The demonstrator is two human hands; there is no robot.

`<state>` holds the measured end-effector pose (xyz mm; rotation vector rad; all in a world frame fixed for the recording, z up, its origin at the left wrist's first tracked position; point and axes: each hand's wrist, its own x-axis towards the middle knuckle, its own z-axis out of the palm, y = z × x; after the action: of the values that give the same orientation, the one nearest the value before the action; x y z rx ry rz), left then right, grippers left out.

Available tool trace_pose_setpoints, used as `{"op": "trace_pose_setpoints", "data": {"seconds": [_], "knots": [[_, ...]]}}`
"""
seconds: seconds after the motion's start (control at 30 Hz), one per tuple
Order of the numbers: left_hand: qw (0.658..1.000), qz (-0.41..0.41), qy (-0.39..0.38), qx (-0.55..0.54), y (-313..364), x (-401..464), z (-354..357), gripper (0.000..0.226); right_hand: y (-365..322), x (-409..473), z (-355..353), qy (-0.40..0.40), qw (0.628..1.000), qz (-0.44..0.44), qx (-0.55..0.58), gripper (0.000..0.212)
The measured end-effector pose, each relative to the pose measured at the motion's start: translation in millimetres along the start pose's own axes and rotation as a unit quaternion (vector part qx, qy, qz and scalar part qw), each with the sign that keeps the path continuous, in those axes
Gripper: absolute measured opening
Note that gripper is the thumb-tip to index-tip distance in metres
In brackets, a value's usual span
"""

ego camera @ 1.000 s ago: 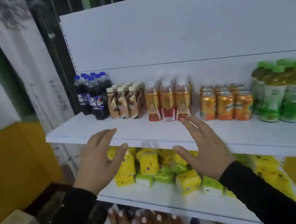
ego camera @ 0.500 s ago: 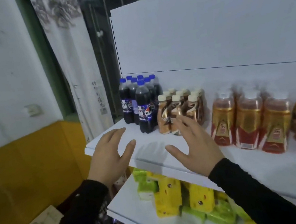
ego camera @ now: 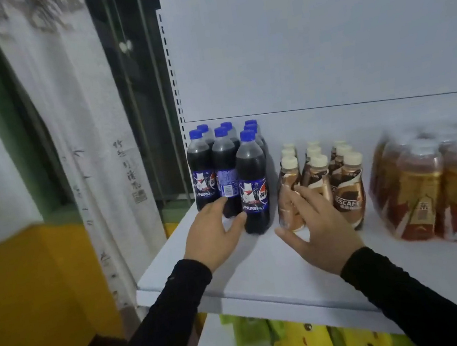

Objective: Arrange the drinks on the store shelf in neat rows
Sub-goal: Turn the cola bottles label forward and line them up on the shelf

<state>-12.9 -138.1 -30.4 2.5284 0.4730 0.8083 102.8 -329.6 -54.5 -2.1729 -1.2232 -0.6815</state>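
Shelf [ego camera: 266, 274], left end: cola bottles [ego camera: 252, 181] beside coffee bottles [ego camera: 315, 177]; my left hand [ego camera: 215, 234] and right hand [ego camera: 318, 227] reached them, fingers spread, gripping nothing.

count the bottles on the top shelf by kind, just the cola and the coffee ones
Dark cola bottles with blue caps: 7 caps showing
Brown coffee bottles with cream caps: 9 caps showing
Total: 16
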Motion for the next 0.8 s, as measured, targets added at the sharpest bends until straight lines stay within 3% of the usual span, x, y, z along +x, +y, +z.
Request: {"op": "trace_pose_setpoints", "data": {"seconds": [0.13,0.27,0.37,0.6,0.8], "knots": [[0.991,0.034,-0.038,-0.124,-2.5,45.0,3.3,0.043,-14.9,2.9,10.5,-0.020,0.995,0.083,-0.054,0.077],[0.960,-0.006,-0.059,-0.273,2.3,75.7,18.8,0.050,-33.4,-0.5,8.8,-0.032,0.986,0.143,-0.085,0.076],[0.950,-0.020,-0.078,-0.303,7.1,81.7,34.0,0.059,-44.7,-3.7,6.4,-0.044,0.981,0.172,-0.075,0.076],[0.931,-0.030,-0.078,-0.354,1.0,79.9,36.8,0.049,-54.7,-9.0,5.9,-0.073,0.978,0.190,-0.038,0.075],[0.879,-0.067,-0.081,-0.466,-10.7,56.9,15.1,0.039,-63.6,-1.5,26.0,-0.093,0.970,0.217,0.050,0.086]]}}
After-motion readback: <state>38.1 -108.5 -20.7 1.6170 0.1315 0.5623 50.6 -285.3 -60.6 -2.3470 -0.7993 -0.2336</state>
